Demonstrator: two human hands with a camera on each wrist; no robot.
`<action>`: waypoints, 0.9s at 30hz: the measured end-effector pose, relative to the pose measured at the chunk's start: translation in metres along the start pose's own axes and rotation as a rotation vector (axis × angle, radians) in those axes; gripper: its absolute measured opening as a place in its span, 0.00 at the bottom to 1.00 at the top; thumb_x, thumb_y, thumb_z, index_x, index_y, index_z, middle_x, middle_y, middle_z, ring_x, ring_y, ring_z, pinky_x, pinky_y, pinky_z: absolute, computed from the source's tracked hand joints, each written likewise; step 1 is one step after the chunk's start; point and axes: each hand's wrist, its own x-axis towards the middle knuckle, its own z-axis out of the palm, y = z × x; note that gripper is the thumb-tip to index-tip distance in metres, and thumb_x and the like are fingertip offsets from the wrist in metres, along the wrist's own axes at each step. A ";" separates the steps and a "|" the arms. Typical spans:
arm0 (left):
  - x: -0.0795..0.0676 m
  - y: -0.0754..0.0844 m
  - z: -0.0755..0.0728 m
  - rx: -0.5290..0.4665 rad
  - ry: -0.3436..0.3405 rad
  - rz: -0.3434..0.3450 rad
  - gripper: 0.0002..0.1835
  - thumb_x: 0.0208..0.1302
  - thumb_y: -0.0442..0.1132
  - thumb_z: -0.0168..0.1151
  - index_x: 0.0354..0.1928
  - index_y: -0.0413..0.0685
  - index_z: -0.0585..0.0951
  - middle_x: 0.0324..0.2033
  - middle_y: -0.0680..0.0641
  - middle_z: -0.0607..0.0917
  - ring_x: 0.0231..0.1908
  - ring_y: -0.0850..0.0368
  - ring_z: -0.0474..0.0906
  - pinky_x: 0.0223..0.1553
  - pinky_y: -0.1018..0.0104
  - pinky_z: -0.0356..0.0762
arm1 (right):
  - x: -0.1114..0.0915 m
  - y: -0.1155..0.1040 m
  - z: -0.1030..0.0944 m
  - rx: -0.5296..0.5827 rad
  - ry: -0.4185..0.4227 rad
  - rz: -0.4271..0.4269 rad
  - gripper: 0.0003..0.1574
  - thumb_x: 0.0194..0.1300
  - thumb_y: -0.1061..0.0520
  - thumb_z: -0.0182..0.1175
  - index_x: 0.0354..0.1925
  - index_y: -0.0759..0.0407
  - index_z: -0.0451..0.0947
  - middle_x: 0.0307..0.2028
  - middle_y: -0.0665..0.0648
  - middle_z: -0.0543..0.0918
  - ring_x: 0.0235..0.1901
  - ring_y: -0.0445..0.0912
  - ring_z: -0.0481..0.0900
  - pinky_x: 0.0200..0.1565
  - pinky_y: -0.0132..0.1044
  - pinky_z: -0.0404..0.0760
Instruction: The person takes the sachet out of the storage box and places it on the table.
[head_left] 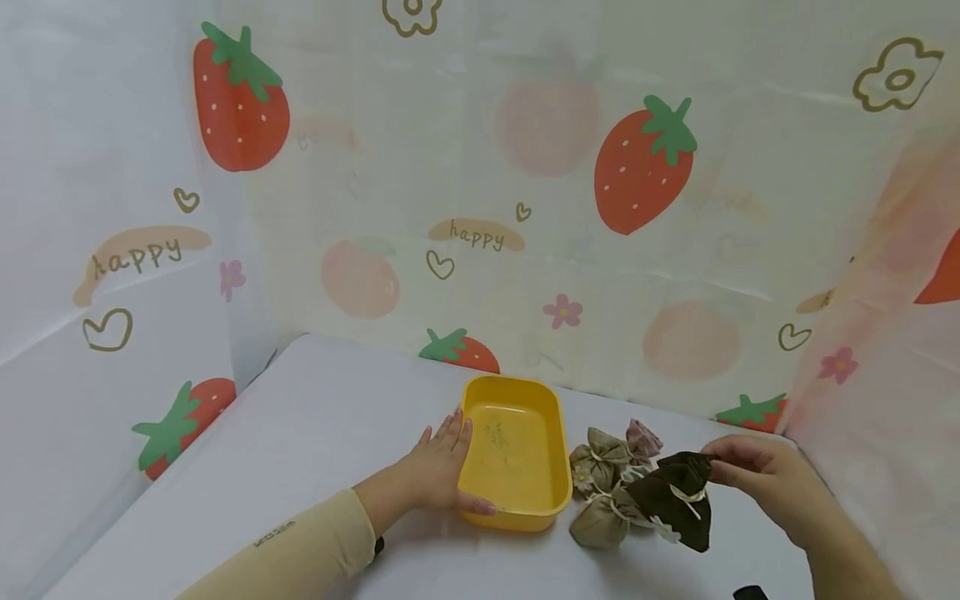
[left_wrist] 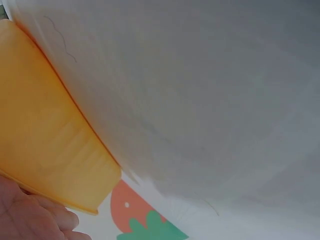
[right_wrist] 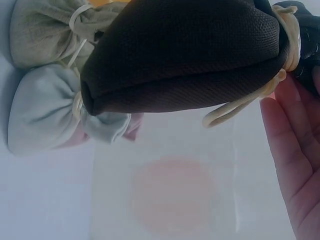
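My left hand (head_left: pixel 431 471) rests against the left side of a yellow plastic tray (head_left: pixel 561 450), fingers along the rim and thumb near the front corner. In the left wrist view, that hand (left_wrist: pixel 30 215) lies at the tray's rim. With fingertips and thumb, my right hand (head_left: pixel 772 479) pinches the gathered neck of a dark brown drawstring pouch (head_left: pixel 693 521). The right wrist view shows this pouch (right_wrist: pixel 185 60) raised, tied with a cream cord (right_wrist: pixel 225 112). Below and left of it sit a khaki pouch (head_left: pixel 607 450), a beige pouch (head_left: pixel 600 525) and a pink pouch (head_left: pixel 643 440).
A white cloth covers the table (head_left: pixel 315 417). Strawberry-printed white sheets (head_left: pixel 480 292) stand behind and on both sides. A small black object (head_left: pixel 750 592) lies at the near right edge. In the right wrist view, a pale grey pouch (right_wrist: pixel 42 110) lies beside a khaki one.
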 end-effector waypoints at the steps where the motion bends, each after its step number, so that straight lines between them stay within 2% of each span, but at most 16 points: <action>1: 0.000 0.000 0.000 -0.002 0.000 -0.001 0.71 0.32 0.85 0.43 0.70 0.39 0.42 0.70 0.38 0.37 0.70 0.46 0.36 0.65 0.45 0.41 | -0.001 0.001 -0.001 0.010 -0.003 -0.007 0.06 0.61 0.71 0.54 0.36 0.69 0.78 0.32 0.49 0.82 0.32 0.39 0.81 0.37 0.33 0.80; 5: 0.000 -0.002 0.001 -0.011 0.002 -0.004 0.71 0.33 0.85 0.44 0.70 0.39 0.42 0.70 0.38 0.37 0.70 0.46 0.36 0.65 0.45 0.40 | -0.006 0.001 -0.003 -0.001 0.002 -0.023 0.07 0.60 0.72 0.54 0.36 0.68 0.78 0.32 0.49 0.83 0.32 0.39 0.81 0.37 0.32 0.80; 11: 0.000 -0.003 0.002 -0.010 0.009 -0.003 0.71 0.33 0.85 0.43 0.70 0.38 0.42 0.70 0.37 0.37 0.69 0.45 0.36 0.65 0.45 0.41 | -0.013 0.001 -0.007 -0.018 -0.016 0.004 0.08 0.61 0.71 0.54 0.36 0.66 0.79 0.30 0.50 0.84 0.31 0.39 0.82 0.36 0.32 0.80; 20: 0.002 -0.001 0.003 -0.007 0.003 0.001 0.71 0.32 0.86 0.42 0.70 0.38 0.42 0.70 0.37 0.37 0.69 0.45 0.35 0.65 0.45 0.40 | -0.023 0.014 -0.011 0.177 -0.223 -0.073 0.16 0.62 0.76 0.47 0.41 0.66 0.77 0.36 0.51 0.84 0.36 0.39 0.81 0.39 0.32 0.79; 23: 0.003 0.000 0.004 0.005 0.003 -0.003 0.72 0.32 0.86 0.41 0.70 0.38 0.42 0.70 0.38 0.37 0.69 0.46 0.35 0.65 0.45 0.40 | -0.023 0.019 -0.010 0.225 -0.286 -0.069 0.17 0.63 0.76 0.45 0.42 0.66 0.77 0.37 0.50 0.83 0.37 0.38 0.80 0.39 0.32 0.79; 27: 0.004 -0.001 0.005 0.017 0.010 -0.002 0.72 0.30 0.87 0.40 0.70 0.39 0.42 0.70 0.38 0.37 0.69 0.46 0.36 0.65 0.45 0.41 | -0.023 0.028 -0.005 0.277 -0.356 -0.023 0.16 0.65 0.74 0.45 0.42 0.66 0.77 0.37 0.49 0.83 0.38 0.38 0.80 0.39 0.33 0.79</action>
